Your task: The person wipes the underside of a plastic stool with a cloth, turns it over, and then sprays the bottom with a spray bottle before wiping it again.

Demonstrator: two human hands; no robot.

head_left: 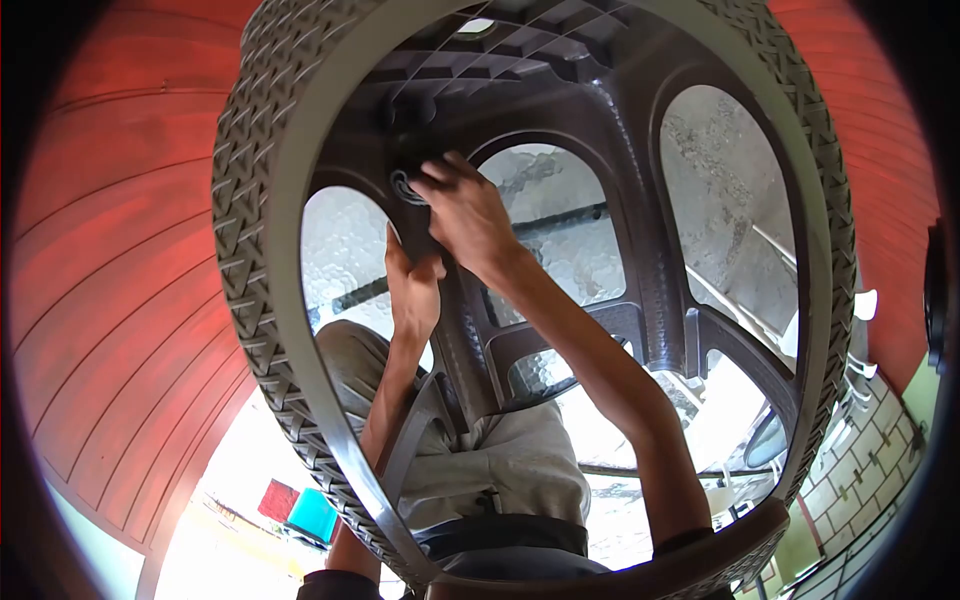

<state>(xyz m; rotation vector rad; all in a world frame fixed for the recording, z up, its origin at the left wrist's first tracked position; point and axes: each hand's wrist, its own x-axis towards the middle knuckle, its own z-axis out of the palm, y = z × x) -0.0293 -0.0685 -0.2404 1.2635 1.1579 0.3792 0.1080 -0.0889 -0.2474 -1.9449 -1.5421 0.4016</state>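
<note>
A large dark brown plastic chair [640, 170] with a woven-pattern rim surrounds both arms. My right hand [468, 212] is closed at a small dark round part [407, 187] on the chair's inner side; its fingertips blur, and what they grip is too small to name. Below and to the left, my left hand [412, 290] is wrapped around the edge of a chair strut, with the thumb side upward. The ribbed underside of the seat [480, 60] shows above the hands.
My legs in grey trousers [490, 460] are below the chair. Red panelling [130, 240] curves at the left. A teal object [312, 514] and a red one [278, 499] lie at lower left. A block wall [870, 460] stands at lower right.
</note>
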